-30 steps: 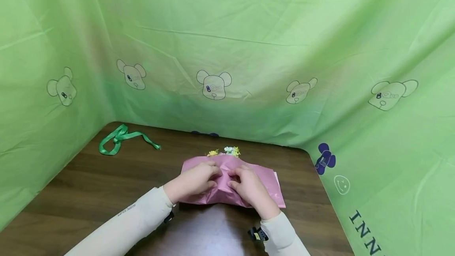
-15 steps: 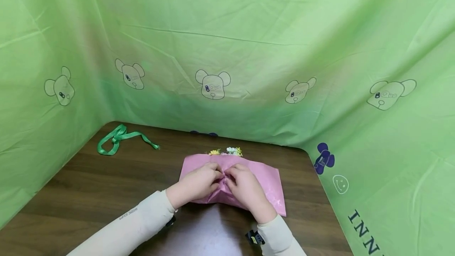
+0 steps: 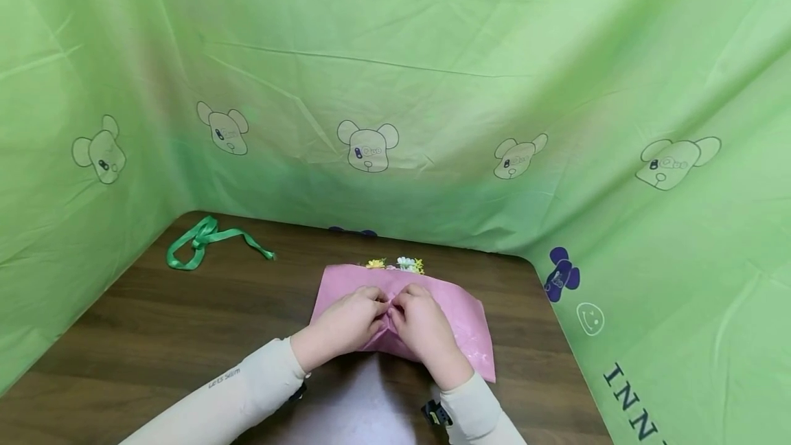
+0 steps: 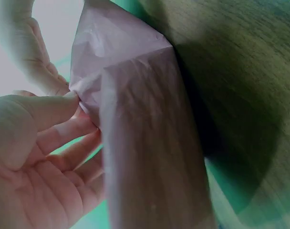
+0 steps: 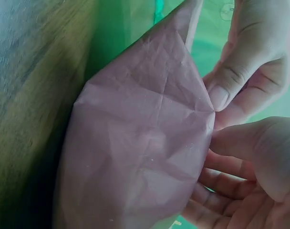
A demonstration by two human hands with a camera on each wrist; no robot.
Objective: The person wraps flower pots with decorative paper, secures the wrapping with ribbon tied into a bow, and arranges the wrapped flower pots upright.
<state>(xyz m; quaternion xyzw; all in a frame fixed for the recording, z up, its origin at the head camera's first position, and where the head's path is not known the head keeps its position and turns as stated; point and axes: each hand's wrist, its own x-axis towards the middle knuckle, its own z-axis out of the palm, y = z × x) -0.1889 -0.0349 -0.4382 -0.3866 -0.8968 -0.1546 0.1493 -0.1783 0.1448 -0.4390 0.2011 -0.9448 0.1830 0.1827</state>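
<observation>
the left hand (image 3: 349, 318) is pinching a gathered fold of the pink paper (image 3: 460, 307) between thumb and fingers, and the right hand (image 3: 426, 328) is pinching it just beside, fingertips nearly meeting. the paper is lying on the brown tabletop (image 3: 185, 335), short of its far edge, its right end pointing toward the right edge. small yellow and pale flowers (image 3: 408, 265) are peeking out past the paper's far side. a green ribbon (image 3: 196, 251) (looped, one end trailing) is resting near the far left corner.

Ribbon (image 3: 199, 242) left of sheet (image 3: 454, 301)
</observation>
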